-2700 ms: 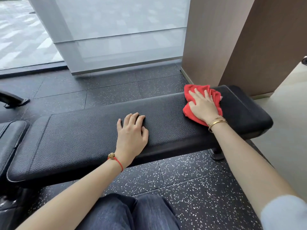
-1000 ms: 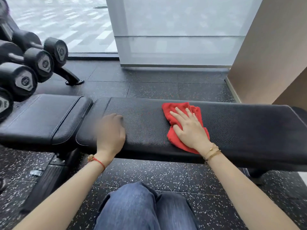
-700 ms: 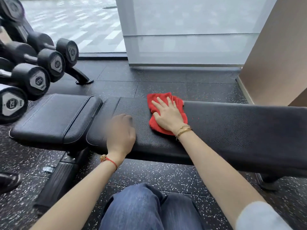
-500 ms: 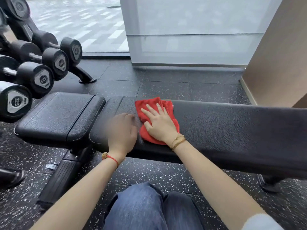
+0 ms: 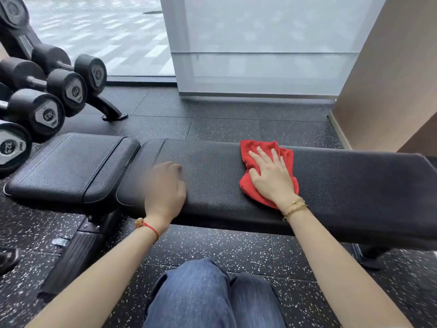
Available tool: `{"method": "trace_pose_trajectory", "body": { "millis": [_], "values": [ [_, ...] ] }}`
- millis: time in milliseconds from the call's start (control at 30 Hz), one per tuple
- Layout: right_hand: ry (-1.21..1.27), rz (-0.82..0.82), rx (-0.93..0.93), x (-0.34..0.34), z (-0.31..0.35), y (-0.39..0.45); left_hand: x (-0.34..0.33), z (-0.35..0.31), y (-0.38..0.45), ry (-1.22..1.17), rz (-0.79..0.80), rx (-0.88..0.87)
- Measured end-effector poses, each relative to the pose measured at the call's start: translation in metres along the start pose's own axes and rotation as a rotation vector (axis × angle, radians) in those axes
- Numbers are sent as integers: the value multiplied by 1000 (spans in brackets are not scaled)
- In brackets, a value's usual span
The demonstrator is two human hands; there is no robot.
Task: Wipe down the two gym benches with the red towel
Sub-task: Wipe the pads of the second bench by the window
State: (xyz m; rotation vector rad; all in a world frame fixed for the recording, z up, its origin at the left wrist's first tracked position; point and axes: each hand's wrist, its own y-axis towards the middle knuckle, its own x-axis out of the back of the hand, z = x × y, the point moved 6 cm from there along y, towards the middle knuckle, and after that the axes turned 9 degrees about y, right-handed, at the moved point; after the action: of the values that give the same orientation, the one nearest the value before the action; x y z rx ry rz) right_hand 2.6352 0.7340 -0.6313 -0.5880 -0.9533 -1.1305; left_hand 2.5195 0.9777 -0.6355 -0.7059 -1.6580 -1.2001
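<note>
We press the red towel [image 5: 250, 183] flat under our right hand [image 5: 272, 178], fingers spread, mid-bench [image 5: 354, 185]; our blurred left hand [image 5: 164, 185] rests on the pad, its fingers unclear. We judge wiping is underway, and no second bench is in sight.

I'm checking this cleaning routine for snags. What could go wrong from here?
1. The right hand presses the red towel with flat fingers only; the bunched cloth may slip out and miss patches.
2. The seam between the long pad and the seat pad could get skipped.
3. Reaching toward the seat pad, an arm might bump the dumbbells overhanging it.
</note>
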Motion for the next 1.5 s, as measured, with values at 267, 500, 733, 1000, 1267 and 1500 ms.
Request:
{"method": "trace_pose_trajectory", "body": {
  "millis": [267,500,733,1000,1267,1500],
  "values": [
    [20,103,108,-6,16,-10,2,-3,2,-43,83,0],
    [161,-167,-70,35,-17,-45,15,-59,-3,-150,50,-122],
    [92,-86,-201,20,-28,-60,1,-100,-9,-129,106,-214],
    [221,-188,-146,27,-15,-52,-1,-102,-13,-120,79,-194],
    [445,-52,-268,28,-16,-31,-1,-101,-13,-134,80,-190],
    [476,-74,-261,29,-22,-27,0,-96,-8,-191,109,-197]
  ]
}}
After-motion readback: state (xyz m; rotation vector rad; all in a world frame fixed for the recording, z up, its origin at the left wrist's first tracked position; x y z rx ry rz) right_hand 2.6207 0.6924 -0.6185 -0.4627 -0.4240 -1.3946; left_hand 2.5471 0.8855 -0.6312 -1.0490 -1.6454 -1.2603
